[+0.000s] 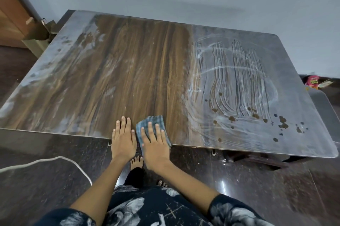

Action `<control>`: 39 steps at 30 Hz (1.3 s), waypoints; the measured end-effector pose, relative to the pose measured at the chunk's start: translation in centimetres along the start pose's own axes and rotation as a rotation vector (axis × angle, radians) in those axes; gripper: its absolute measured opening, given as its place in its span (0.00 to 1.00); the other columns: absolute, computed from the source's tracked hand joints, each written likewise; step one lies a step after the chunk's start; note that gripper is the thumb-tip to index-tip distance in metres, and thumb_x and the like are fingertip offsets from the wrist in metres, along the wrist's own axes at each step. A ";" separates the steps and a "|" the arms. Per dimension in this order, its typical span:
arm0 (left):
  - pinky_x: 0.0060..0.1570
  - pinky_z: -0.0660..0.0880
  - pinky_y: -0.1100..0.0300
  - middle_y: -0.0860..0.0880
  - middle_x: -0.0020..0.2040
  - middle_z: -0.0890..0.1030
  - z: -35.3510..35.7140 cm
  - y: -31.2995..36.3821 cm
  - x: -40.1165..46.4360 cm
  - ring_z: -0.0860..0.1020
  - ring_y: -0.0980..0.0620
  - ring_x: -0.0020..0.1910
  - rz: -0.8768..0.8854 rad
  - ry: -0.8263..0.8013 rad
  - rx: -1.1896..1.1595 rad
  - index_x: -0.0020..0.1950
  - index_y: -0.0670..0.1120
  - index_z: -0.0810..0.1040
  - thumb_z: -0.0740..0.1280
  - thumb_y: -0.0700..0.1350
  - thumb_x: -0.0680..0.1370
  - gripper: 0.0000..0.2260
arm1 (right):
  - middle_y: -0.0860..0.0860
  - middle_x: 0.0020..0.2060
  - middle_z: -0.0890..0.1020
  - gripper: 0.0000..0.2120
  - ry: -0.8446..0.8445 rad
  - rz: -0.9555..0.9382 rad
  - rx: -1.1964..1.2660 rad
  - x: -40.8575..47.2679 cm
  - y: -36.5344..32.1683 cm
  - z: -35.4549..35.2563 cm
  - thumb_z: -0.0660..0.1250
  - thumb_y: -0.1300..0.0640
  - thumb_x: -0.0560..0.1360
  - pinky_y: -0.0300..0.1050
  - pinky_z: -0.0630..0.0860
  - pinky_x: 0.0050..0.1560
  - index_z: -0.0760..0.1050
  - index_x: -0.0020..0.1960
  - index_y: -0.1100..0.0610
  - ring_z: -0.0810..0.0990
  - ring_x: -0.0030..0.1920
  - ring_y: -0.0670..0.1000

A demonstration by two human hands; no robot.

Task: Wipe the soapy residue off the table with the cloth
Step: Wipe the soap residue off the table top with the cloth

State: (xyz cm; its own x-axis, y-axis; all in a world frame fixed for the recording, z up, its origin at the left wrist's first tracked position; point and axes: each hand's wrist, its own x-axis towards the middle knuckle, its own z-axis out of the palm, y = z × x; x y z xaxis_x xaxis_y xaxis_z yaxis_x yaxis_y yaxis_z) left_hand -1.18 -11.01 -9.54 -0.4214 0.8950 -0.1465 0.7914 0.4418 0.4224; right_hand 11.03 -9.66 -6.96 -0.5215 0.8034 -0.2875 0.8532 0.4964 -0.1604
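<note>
A wood-grain table (139,71) fills the view. White soapy residue (237,78) with finger-like streaks covers its right third, and a paler smeared film lies along the left side (53,71). The middle band shows bare brown wood. A blue checked cloth (152,124) lies folded at the table's near edge. My right hand (155,144) presses flat on the cloth, fingers spread. My left hand (123,139) rests flat on the table edge just left of the cloth, holding nothing.
Brown droplets (257,117) dot the near right of the soapy patch. A white cord (55,159) runs across the dark floor at left. A pink packet (313,81) lies past the table's right edge. A wall stands behind the table.
</note>
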 end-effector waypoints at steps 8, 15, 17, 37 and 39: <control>0.73 0.47 0.49 0.42 0.77 0.51 0.2 3.4 -1.0 0.47 0.42 0.76 -0.041 -0.003 -0.083 0.75 0.40 0.54 0.52 0.40 0.81 0.23 | 0.52 0.76 0.39 0.25 -0.017 0.152 0.037 2.1 6.6 -3.0 0.41 0.49 0.83 0.54 0.39 0.74 0.38 0.77 0.52 0.39 0.76 0.55; 0.74 0.49 0.53 0.47 0.77 0.51 1.7 8.0 0.3 0.46 0.46 0.76 0.208 -0.138 -0.124 0.75 0.43 0.55 0.52 0.38 0.80 0.23 | 0.55 0.77 0.49 0.24 0.115 0.407 0.033 -2.8 12.5 -0.9 0.42 0.50 0.82 0.54 0.46 0.74 0.47 0.78 0.52 0.48 0.76 0.58; 0.74 0.48 0.53 0.47 0.77 0.51 2.0 9.2 1.1 0.46 0.46 0.76 0.230 -0.147 -0.102 0.76 0.43 0.54 0.51 0.40 0.81 0.22 | 0.57 0.73 0.64 0.26 0.136 0.395 0.038 -3.2 10.7 -0.2 0.45 0.51 0.78 0.58 0.58 0.71 0.62 0.74 0.54 0.63 0.72 0.60; 0.74 0.42 0.57 0.49 0.77 0.45 3.4 19.8 21.3 0.41 0.51 0.75 0.269 -0.158 0.009 0.76 0.46 0.42 0.53 0.44 0.81 0.27 | 0.52 0.68 0.73 0.25 0.110 0.290 0.082 18.4 18.4 -8.6 0.50 0.49 0.75 0.53 0.65 0.66 0.71 0.69 0.51 0.71 0.68 0.55; 0.74 0.42 0.56 0.49 0.77 0.45 3.5 20.9 23.4 0.41 0.51 0.75 0.266 -0.153 0.021 0.76 0.46 0.42 0.53 0.44 0.81 0.27 | 0.53 0.69 0.72 0.25 0.125 0.295 0.060 20.6 19.5 -9.1 0.49 0.49 0.75 0.54 0.62 0.67 0.70 0.69 0.51 0.70 0.69 0.55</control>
State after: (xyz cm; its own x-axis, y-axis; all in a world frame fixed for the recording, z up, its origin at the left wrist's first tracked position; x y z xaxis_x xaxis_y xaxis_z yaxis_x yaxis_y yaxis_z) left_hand 7.02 19.39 -7.30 -0.1273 0.9777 -0.1670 0.8747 0.1901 0.4459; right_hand 16.80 19.55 -7.40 -0.2461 0.9458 -0.2119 0.9651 0.2189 -0.1437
